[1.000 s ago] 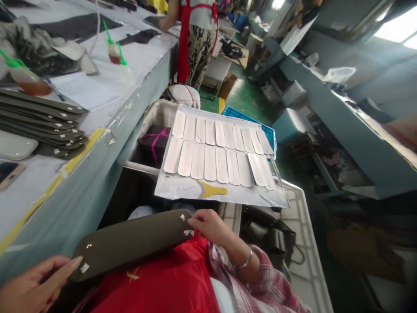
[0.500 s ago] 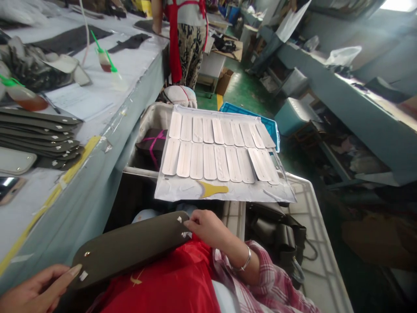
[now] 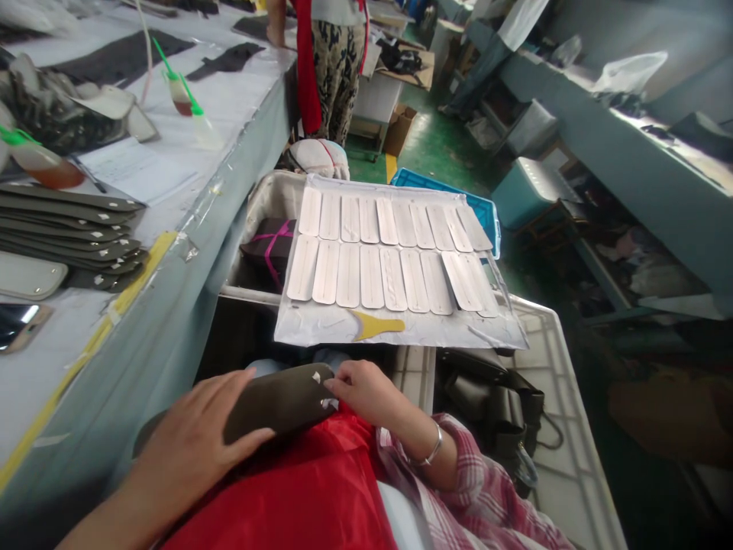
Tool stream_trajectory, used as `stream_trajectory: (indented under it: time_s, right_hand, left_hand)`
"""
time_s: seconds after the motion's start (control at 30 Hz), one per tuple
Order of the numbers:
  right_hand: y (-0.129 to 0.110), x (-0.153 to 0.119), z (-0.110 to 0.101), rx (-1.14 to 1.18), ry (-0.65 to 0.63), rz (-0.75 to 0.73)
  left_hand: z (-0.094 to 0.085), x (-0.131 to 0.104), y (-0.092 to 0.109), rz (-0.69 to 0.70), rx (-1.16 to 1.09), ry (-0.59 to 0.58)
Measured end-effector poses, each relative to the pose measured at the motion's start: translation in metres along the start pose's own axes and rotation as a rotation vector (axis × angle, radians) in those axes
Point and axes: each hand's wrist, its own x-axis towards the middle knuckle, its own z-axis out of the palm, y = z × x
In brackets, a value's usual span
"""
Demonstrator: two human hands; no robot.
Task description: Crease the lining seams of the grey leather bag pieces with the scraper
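Observation:
A long dark olive panel [image 3: 280,401] with rounded ends lies across my lap on a red apron [image 3: 298,489]. My left hand [image 3: 198,428] rests over its left part, fingers spread, thumb apart. At the panel's right end, by small white tabs, my right hand [image 3: 366,389] pinches the edge. Beyond, a white-covered board [image 3: 372,332] holds two rows of pale rounded strips [image 3: 349,273] and a yellow piece [image 3: 376,326].
On the left table [image 3: 214,164] are stacked olive panels [image 3: 69,237], a phone [image 3: 21,325] and green-tipped bottles [image 3: 180,95]. White crates [image 3: 564,344] stand under the board; a blue crate [image 3: 486,221] is behind. A person [image 3: 332,69] stands ahead.
My left hand has moved from the panel's left end rightward onto its upper face, and its fingers have spread. My right hand has stayed at the right end.

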Motion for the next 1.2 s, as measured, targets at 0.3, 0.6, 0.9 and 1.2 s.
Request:
stream_trajectory:
  time_s: [0.3,0.6,0.9,1.2]
  right_hand:
    - [-0.001,0.002,0.001,-0.088,0.022,-0.007]
    - [-0.007,0.001,0.000,-0.189,0.016,0.005]
    - [-0.003,0.008,0.001,-0.205,0.032,0.015]
    - [0.012,0.024,0.000,-0.123,-0.039,-0.008]
  left_hand:
    - [0.054,0.053,0.052,0.252,-0.076,-0.105]
    - [0.051,0.053,0.057,0.213,-0.107,-0.100]
    - [0.054,0.056,0.059,0.184,-0.130,-0.122]
    - [-0.002,-0.005,0.002,-0.152,-0.173,0.166]
